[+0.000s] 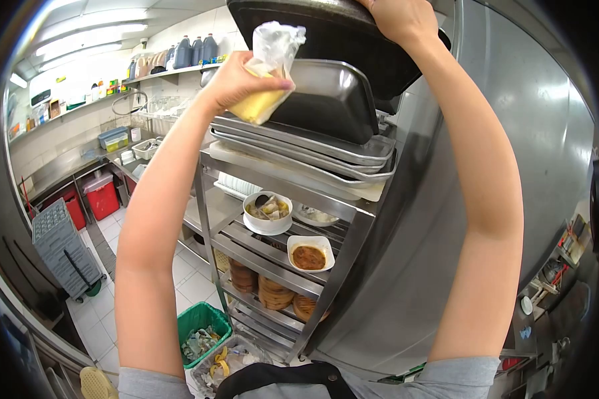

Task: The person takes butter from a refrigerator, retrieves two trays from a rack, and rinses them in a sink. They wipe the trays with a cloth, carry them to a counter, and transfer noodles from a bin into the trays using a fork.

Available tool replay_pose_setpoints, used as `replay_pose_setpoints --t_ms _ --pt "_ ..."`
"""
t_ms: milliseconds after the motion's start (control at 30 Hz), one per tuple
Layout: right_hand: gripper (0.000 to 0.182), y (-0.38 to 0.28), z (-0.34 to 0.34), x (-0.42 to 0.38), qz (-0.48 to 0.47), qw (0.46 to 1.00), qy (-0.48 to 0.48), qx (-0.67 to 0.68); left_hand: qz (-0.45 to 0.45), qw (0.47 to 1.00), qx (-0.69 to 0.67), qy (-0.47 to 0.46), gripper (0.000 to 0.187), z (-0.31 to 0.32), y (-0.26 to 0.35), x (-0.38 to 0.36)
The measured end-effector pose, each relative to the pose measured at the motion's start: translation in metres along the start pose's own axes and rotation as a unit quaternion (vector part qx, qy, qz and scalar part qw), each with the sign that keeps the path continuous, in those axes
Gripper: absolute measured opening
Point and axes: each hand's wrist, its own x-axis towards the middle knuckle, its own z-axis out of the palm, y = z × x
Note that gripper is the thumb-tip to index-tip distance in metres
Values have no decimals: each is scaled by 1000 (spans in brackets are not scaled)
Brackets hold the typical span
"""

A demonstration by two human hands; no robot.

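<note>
Left hand point(236, 83): fingers pinching a clear plastic bag point(258, 105) with yellow contents, above a grey metal rack point(279, 178). Right hand point(406, 21): at a large black rectangular pan's point(336, 28) upper edge; fingers cropped, closure undetermined.

the thin bag point(278, 46) is of clear plastic, wrinkled and glossy. the upright pan point(339, 93) is of smooth, shiny metal, and the rack point(273, 179) also looks of smooth steel. the sleeve point(152, 384) is of matt cloth. the round stacks point(273, 294) are perhaps of wood.
</note>
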Motion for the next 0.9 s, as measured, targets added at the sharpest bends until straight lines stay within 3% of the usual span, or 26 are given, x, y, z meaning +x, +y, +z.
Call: replay_pose_setpoints --t_ms 167,267,367,400,433,533,567,600,800,867,900 --pt "63 8 1 0 45 998 -20 49 65 992 107 28 60 -20 38 -17" --pt "63 5 14 -1 42 999 0 12 75 980 179 48 60 -48 69 -44" --pt "55 -13 3 -4 78 986 -145 39 93 963 226 110 60 -77 98 -87" --pt "73 2 47 -7 15 999 -41 15 104 956 236 139 59 -87 105 -104" --pt "76 -4 53 -9 17 998 -53 9 88 955 241 147 62 -99 113 -120" --pt "76 -24 70 -26 -11 996 -76 39 61 952 247 172 70 -147 124 -165" --pt "63 -34 71 -35 -25 996 -83 24 64 950 246 180 74 -167 121 -181" --pt "61 -44 73 -45 -34 995 -88 26 68 949 245 189 78 -183 121 -196" --pt "60 -73 83 -106 -70 992 -95 35 -84 925 289 231 94 -199 117 -324" --pt "61 -77 79 -124 -95 988 -112 41 -183 877 372 242 96 -188 113 -368" --pt "61 -81 73 -129 -99 986 -126 50 -170 885 358 244 97 -181 106 -388"
